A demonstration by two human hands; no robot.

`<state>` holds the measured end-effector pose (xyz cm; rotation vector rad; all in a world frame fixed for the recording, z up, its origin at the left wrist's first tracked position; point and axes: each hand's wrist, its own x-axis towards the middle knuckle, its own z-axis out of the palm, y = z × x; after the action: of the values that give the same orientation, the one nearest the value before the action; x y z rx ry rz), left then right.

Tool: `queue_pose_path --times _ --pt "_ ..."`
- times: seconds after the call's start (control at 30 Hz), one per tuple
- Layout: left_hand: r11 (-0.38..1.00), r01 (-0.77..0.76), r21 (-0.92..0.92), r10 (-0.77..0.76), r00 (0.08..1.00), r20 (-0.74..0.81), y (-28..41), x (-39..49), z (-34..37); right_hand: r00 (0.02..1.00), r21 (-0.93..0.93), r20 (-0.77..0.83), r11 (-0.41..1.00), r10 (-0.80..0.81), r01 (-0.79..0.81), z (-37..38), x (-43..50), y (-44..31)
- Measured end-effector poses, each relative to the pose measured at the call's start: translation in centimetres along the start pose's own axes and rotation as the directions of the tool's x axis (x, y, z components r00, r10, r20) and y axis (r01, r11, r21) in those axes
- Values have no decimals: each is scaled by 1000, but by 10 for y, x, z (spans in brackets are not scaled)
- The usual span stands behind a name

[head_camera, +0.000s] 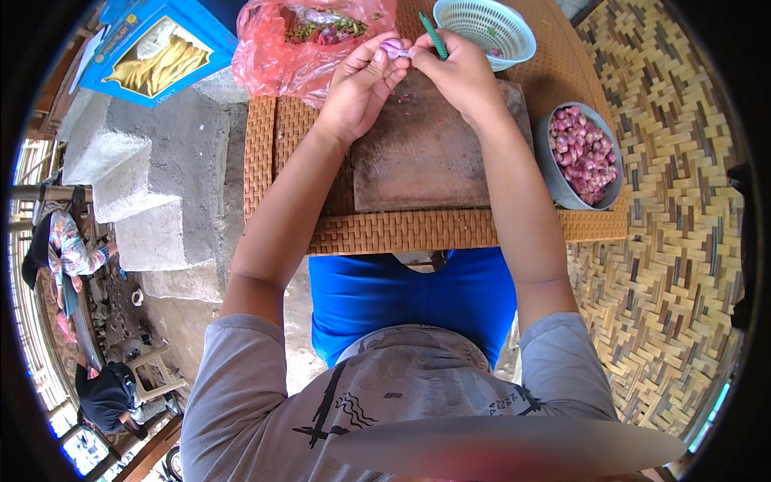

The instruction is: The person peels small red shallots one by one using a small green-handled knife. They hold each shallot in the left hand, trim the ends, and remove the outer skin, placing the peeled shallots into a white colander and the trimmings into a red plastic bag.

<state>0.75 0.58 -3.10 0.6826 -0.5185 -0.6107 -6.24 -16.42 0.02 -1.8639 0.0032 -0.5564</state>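
Between the fingertips of my left hand is a purple shallot. My right hand grips a small knife by its green handle, and its thumb and fingers meet the shallot. The blade itself is hard to make out at the shallot. Both hands are raised over the far part of a worn brown cutting board. Close behind the left hand, a red plastic bag holds peelings. A light-blue colander with a few small bits inside stands just beyond the right hand.
On the right of the woven rattan table, a grey bowl holds many shallots. A blue box stands at upper left, above concrete steps. A woven bamboo wall flanks the right. Two people sit at far left, near a plastic stool.
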Motion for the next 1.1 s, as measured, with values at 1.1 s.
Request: queue_pose_path --times 1.1 --pt "954 -107 281 135 987 -84 -7 0 4 990 -173 10 975 -139 138 -9 -3 -15"
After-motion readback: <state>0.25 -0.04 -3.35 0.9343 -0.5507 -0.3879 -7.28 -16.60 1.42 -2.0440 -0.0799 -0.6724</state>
